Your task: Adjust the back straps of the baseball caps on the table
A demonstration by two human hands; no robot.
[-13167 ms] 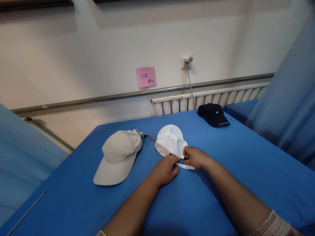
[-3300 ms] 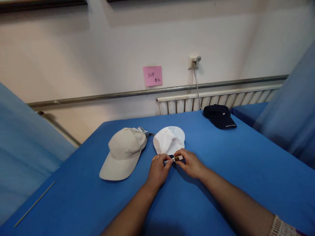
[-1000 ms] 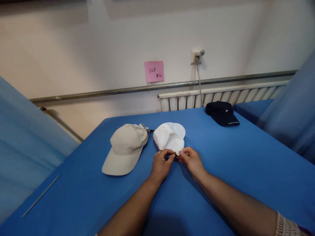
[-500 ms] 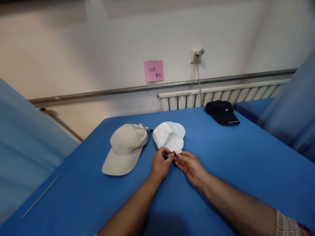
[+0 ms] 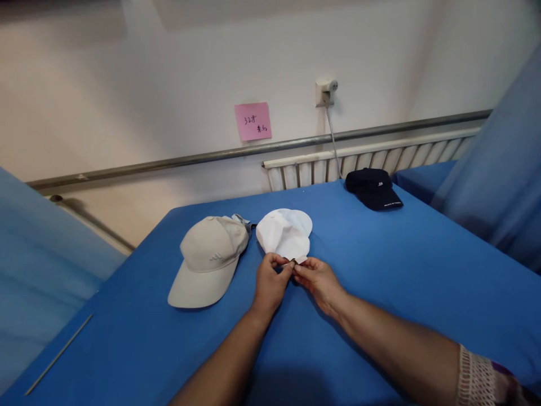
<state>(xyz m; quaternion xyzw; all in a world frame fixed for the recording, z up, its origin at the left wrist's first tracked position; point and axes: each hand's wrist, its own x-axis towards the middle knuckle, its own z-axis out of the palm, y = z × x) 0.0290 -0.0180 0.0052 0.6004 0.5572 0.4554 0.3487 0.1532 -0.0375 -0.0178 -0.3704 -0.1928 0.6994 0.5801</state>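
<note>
A white cap (image 5: 284, 232) lies on the blue-covered table (image 5: 363, 254), its brim pointing away from me and its back edge towards me. My left hand (image 5: 270, 283) pinches that back edge at the strap, thumb against fingers. Meeting it from the right, my right hand (image 5: 320, 283) is closed on the strap end too. A small dark, brassy buckle shows between the fingertips; the fingers cover most of it. Left of the white cap, a beige cap (image 5: 209, 256) rests with its brim towards me, a greyish strap at its back.
A black cap (image 5: 373, 189) sits at the far right of the table. A thin stick (image 5: 59, 354) lies at the left edge. Behind are a metal rail (image 5: 177, 162), a radiator (image 5: 321, 170) and a plugged-in cable (image 5: 333, 138). Blue curtains (image 5: 38, 270) hang at both sides.
The view has shifted slightly, so everything sits a little further left. My right thumb and fingers have closed in on the buckle beside my left fingertips. The caps stay in place.
</note>
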